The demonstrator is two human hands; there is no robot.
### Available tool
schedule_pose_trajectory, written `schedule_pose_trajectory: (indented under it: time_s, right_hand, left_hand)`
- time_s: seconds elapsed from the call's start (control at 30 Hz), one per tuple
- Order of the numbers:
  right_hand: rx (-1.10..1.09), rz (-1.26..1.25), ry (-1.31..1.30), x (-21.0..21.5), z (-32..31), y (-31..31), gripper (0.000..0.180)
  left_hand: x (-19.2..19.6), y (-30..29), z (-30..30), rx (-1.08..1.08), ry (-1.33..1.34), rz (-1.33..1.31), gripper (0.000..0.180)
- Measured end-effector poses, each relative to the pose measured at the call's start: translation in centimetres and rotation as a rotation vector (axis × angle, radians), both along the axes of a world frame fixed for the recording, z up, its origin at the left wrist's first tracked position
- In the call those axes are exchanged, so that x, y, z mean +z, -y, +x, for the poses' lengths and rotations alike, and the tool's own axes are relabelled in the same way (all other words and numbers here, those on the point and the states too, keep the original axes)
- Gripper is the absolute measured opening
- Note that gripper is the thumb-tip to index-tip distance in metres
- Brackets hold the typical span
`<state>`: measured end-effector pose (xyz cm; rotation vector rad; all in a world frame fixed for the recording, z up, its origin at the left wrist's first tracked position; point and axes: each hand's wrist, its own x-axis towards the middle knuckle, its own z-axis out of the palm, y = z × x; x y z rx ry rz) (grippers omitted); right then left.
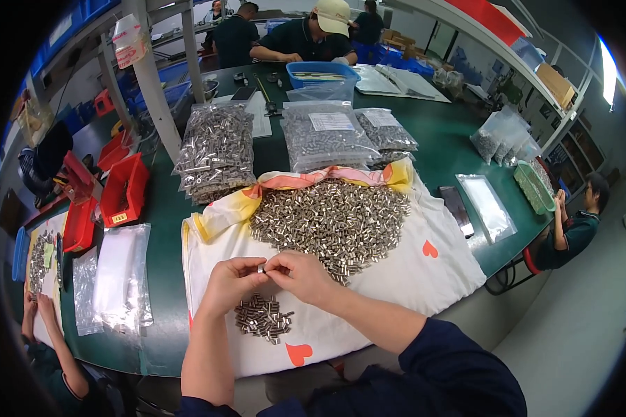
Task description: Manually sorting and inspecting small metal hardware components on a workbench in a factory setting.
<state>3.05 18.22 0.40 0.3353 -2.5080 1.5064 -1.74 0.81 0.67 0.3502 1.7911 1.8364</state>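
Observation:
My left hand (231,279) and my right hand (300,275) meet over a white cloth (424,271) with red hearts, pinching one small metal sleeve (261,267) between their fingertips. Just below them lies a small heap of the same metal sleeves (263,318). A much larger heap of metal sleeves (330,221) covers the cloth beyond my hands. The cloth rests on a green table (452,139).
Clear bags of metal parts (215,149) stand behind the cloth. Red bins (124,191) and empty plastic bags (122,274) lie to the left. A phone (456,210) lies on the right. A blue tray (321,74) sits by a seated person opposite; other people work at both sides.

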Motion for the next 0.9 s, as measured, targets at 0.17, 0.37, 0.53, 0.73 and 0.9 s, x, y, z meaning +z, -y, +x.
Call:
schedule_pose_trajectory:
  time_s: [0.17,0.37,0.53,0.73,0.9]
  right_hand:
    - [0.006,-0.062,-0.017,-0.2,0.0,0.1,0.012]
    - [0.049,-0.176,0.110,-0.3,-0.3,-0.5,0.014]
    - [0.001,-0.018,0.060,0.2,0.2,-0.2,0.012]
    - [-0.017,-0.042,0.048,0.1,0.2,0.0,0.012]
    - [0.060,-0.226,0.205,0.1,-0.1,-0.2,0.012]
  left_hand:
    - [-0.3,0.2,-0.1,0.034,0.037,0.078,0.032]
    - [0.2,0.4,-0.1,-0.007,0.048,0.098,0.033]
    - [0.5,0.1,0.3,-0.001,0.027,0.002,0.032]
    - [0.2,0.0,0.2,-0.003,-0.009,-0.012,0.032]
    - [1.1,0.4,0.1,-0.055,0.026,-0.020,0.031]
